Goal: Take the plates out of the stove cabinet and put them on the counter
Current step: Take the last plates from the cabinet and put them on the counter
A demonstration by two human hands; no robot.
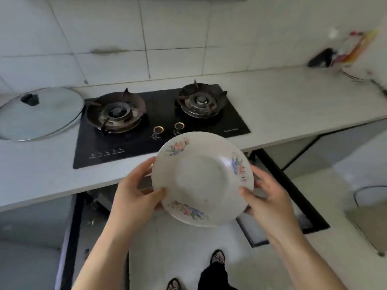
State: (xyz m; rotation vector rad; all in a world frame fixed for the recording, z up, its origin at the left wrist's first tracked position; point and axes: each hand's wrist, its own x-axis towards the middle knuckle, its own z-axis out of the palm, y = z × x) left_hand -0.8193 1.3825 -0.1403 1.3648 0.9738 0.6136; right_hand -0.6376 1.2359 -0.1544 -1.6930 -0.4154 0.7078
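I hold a stack of white plates with flower prints (202, 176) in the air, just in front of the counter edge (272, 114) and below the stove knobs. My left hand (136, 191) grips the stack's left rim, thumb on top. My right hand (266, 195) grips the right rim the same way. A second plate's rim shows under the top one. Below and behind the plates, the stove cabinet (100, 204) stands with both doors swung open; its inside is dark and mostly hidden.
A black two-burner gas hob (159, 120) is set in the white counter. A glass pot lid (39, 114) lies at its left. Right of the hob is bare counter; a dark object and packets (335, 55) stand at the far right. The open right door (293, 197) juts out.
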